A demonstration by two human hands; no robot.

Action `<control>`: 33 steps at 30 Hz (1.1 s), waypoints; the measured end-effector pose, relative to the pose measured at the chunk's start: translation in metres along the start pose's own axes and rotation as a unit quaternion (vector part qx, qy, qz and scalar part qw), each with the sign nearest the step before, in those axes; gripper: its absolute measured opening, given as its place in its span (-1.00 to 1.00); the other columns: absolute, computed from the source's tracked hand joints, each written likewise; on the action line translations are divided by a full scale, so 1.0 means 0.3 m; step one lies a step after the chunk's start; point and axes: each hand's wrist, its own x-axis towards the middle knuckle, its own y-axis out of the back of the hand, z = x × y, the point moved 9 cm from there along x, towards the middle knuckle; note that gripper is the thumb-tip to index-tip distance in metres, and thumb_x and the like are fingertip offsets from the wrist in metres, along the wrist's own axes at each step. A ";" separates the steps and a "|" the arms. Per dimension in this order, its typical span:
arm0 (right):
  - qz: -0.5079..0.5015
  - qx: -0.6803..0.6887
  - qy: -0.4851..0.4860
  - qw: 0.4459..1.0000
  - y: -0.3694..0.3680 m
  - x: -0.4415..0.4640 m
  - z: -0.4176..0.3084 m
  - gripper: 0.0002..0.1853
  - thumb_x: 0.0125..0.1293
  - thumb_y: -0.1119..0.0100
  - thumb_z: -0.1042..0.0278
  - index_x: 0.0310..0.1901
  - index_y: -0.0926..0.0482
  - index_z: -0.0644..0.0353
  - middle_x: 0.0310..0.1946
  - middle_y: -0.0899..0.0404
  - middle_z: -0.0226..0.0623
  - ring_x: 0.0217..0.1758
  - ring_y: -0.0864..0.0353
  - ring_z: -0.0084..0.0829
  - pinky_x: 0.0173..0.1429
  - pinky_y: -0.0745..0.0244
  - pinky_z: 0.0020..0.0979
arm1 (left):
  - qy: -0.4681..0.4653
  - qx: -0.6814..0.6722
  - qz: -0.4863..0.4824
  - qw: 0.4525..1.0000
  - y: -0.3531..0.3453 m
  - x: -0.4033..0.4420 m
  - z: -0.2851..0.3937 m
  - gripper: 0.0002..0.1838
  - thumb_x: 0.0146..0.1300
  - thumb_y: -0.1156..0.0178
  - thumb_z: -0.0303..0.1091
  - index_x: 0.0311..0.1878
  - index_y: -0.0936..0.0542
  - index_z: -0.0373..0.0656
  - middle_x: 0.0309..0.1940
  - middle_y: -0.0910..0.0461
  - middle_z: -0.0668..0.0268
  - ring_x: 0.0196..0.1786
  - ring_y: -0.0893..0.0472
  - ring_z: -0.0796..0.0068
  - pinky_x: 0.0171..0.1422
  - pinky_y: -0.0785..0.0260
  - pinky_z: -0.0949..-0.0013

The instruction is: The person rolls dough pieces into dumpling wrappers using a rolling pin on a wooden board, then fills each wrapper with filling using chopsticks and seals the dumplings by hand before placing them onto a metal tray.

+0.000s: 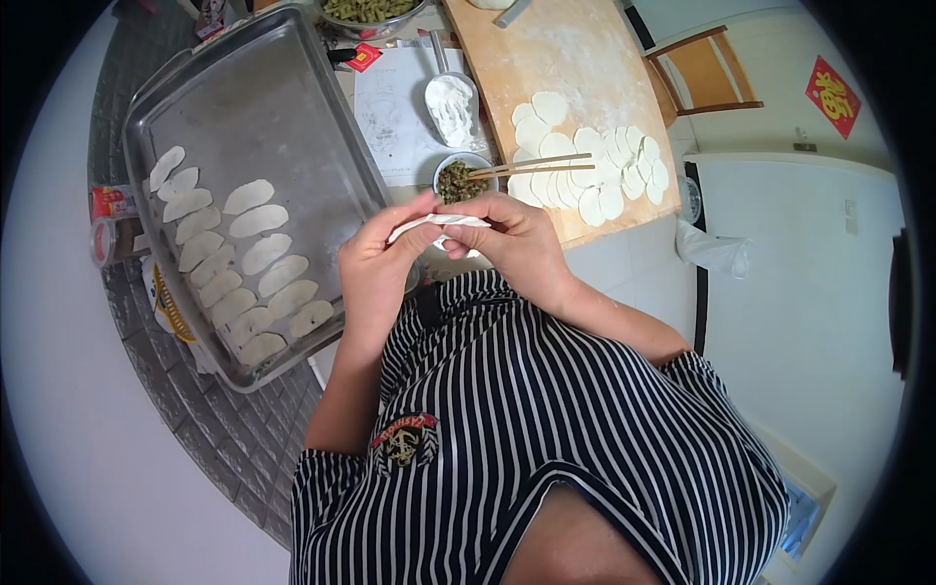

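Note:
Between both hands, in front of my chest, is a folded dumpling (439,226) of white dough. My left hand (378,249) pinches its left end, and my right hand (517,239) presses its right part with thumb and fingers. Fingers cover much of the dumpling, so its filling cannot be seen. Just beyond the hands stands a bowl of chopped filling (456,181), with a pair of chopsticks (546,164) resting across it toward the right. Round dough wrappers (600,175) lie overlapping on the wooden board (565,58).
At left a large metal tray (263,127) holds two rows of shaped dumplings (258,220). A metal scoop of flour (450,105) rests on a paper sheet (385,117). Another bowl (370,12) of green food stands at the back. A wooden chair (707,73) is at right.

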 end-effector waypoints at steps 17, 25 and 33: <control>-0.032 -0.034 0.000 0.999 0.028 0.033 -0.017 -0.78 0.46 -0.26 0.40 0.02 -0.69 0.33 -0.23 -0.68 -0.31 -0.23 -0.70 -0.57 -0.07 -0.67 -0.54 | -0.128 0.078 -0.044 0.988 -0.076 0.026 0.099 -0.75 0.33 -0.33 -0.50 0.05 -0.70 -0.37 0.03 -0.73 0.02 0.00 -0.73 0.40 0.14 -0.56 0.45; -0.072 0.033 -0.059 0.995 0.051 0.075 0.010 -0.74 0.49 -0.22 0.40 0.08 -0.63 0.39 -0.20 -0.73 -0.20 -0.21 -0.73 -0.51 -0.07 -0.70 -0.48 | 0.059 -0.007 -0.025 0.998 -0.032 0.028 -0.042 -0.65 0.39 -0.30 -0.42 0.16 -0.63 -0.41 -0.03 -0.72 0.15 -0.03 -0.71 0.43 0.13 -0.56 0.39; -0.082 0.044 -0.060 0.994 0.071 0.100 0.034 -0.74 0.46 -0.26 0.39 0.08 -0.63 0.36 -0.16 -0.73 -0.21 -0.21 -0.72 -0.53 -0.09 -0.68 -0.51 | 0.017 -0.039 0.030 0.999 -0.010 0.037 -0.037 -0.76 0.38 -0.30 -0.46 0.03 -0.69 -0.40 -0.11 -0.73 0.19 -0.11 -0.70 0.46 0.03 -0.59 0.41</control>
